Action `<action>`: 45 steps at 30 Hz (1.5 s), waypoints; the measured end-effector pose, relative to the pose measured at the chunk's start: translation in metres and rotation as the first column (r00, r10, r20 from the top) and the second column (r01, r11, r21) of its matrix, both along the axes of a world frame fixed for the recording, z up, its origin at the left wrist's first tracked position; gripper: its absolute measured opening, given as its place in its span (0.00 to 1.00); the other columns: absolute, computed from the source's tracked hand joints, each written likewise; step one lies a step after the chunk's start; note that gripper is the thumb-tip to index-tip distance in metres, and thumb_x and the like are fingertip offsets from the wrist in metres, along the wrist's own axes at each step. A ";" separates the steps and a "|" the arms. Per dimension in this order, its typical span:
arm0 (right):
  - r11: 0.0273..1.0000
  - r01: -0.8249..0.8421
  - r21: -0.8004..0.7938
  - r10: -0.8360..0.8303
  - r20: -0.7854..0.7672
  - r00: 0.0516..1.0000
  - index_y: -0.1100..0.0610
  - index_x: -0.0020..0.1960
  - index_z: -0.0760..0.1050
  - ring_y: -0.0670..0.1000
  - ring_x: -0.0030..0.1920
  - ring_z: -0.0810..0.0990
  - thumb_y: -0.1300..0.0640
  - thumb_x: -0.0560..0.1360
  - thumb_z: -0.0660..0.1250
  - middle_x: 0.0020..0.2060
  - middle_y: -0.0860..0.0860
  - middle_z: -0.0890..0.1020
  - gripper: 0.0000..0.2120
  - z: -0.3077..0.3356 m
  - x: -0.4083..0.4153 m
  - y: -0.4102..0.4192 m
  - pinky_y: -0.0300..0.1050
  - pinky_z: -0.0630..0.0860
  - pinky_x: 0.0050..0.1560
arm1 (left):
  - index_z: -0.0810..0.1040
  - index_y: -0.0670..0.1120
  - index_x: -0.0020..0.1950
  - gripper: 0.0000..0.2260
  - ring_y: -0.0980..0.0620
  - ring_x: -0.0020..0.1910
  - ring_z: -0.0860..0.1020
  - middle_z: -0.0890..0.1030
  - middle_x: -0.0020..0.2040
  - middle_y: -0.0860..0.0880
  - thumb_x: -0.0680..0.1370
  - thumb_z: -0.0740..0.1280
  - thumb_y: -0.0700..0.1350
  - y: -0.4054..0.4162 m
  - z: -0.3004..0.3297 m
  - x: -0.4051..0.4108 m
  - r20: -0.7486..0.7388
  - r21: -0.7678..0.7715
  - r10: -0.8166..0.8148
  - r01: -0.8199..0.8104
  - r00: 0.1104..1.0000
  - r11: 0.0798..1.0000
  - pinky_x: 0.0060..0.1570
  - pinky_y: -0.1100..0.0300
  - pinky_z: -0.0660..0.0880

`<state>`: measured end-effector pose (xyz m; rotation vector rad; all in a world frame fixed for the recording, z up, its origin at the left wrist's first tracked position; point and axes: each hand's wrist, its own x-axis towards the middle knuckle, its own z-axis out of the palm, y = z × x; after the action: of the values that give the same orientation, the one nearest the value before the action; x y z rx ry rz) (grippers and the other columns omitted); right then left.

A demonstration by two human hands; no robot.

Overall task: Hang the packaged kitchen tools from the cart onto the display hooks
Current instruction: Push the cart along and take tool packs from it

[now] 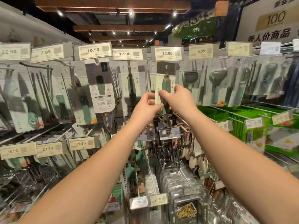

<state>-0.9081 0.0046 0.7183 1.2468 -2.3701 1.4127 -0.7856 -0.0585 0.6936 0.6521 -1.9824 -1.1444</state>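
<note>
Gripping the packaged tool (165,84) at its lower edges, left hand (148,105) and right hand (176,97) pinch it at 12 o'clock beneath the 12.90 price tag (166,53), neighbouring packages (131,84) crowding both sides.

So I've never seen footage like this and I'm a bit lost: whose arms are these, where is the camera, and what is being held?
There is no machine here. The camera sits on a person's head and looks forward and down, so the two bare arms reaching out are the wearer's own. In front is a shop wall of hooks hung with packaged kitchen tools, with price tags above each row. The left hand and the right hand both pinch one package, a card with a green-handled tool, raised under the 12.90 price tag. The hole at its top sits near the hook, but I cannot tell whether it is already threaded on. To the right hang peelers under a 5.99 tag. The cart is out of view.
</note>
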 end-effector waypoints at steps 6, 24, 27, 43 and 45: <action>0.999 0.032 -0.011 -0.033 -0.076 0.997 0.60 0.65 0.74 0.55 0.49 0.79 0.38 0.76 0.66 0.54 0.55 0.81 0.28 0.009 -0.011 -0.011 0.44 0.68 0.36 | 0.71 0.51 0.72 0.22 0.53 0.59 0.79 0.77 0.58 0.55 0.79 0.68 0.45 -0.005 0.001 -0.004 -0.048 0.037 0.011 -0.009 0.999 0.999 0.64 0.48 0.75; 0.967 0.120 0.225 -0.117 -0.030 0.993 0.61 0.71 0.68 0.60 0.61 0.78 0.42 0.80 0.62 0.67 0.59 0.72 0.28 0.019 -0.026 -0.078 0.50 0.77 0.55 | 0.69 0.47 0.76 0.28 0.50 0.52 0.79 0.81 0.54 0.48 0.75 0.67 0.40 -0.056 0.007 -0.044 0.017 0.255 0.052 -0.055 0.998 0.965 0.61 0.52 0.76; 0.972 0.070 0.226 -0.086 0.063 0.994 0.61 0.73 0.66 0.58 0.68 0.73 0.42 0.81 0.61 0.69 0.58 0.70 0.29 0.021 -0.030 -0.088 0.52 0.74 0.64 | 0.69 0.47 0.74 0.27 0.54 0.40 0.75 0.79 0.44 0.50 0.76 0.66 0.36 -0.058 0.010 -0.047 0.014 0.314 0.055 -0.057 0.998 0.948 0.49 0.56 0.73; 0.992 -0.009 0.126 0.003 0.047 0.999 0.62 0.69 0.68 0.56 0.52 0.77 0.52 0.80 0.64 0.66 0.60 0.72 0.22 -0.005 -0.020 -0.047 0.46 0.73 0.48 | 0.67 0.48 0.77 0.25 0.53 0.55 0.77 0.77 0.67 0.49 0.79 0.63 0.40 -0.031 -0.003 -0.019 0.074 0.117 0.132 -0.140 0.988 0.983 0.57 0.56 0.76; 0.996 -0.082 0.024 0.080 0.076 0.994 0.61 0.73 0.67 0.54 0.56 0.77 0.52 0.79 0.64 0.68 0.57 0.70 0.24 -0.021 -0.012 -0.026 0.47 0.72 0.55 | 0.70 0.48 0.75 0.23 0.55 0.52 0.77 0.77 0.68 0.50 0.79 0.63 0.39 -0.019 -0.013 0.002 0.034 0.099 0.113 -0.116 0.993 0.988 0.55 0.57 0.75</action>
<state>-0.9203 -0.0214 0.6976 1.3333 -2.4210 1.4809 -0.7836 -0.0778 0.6809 0.8278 -1.8939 -1.1766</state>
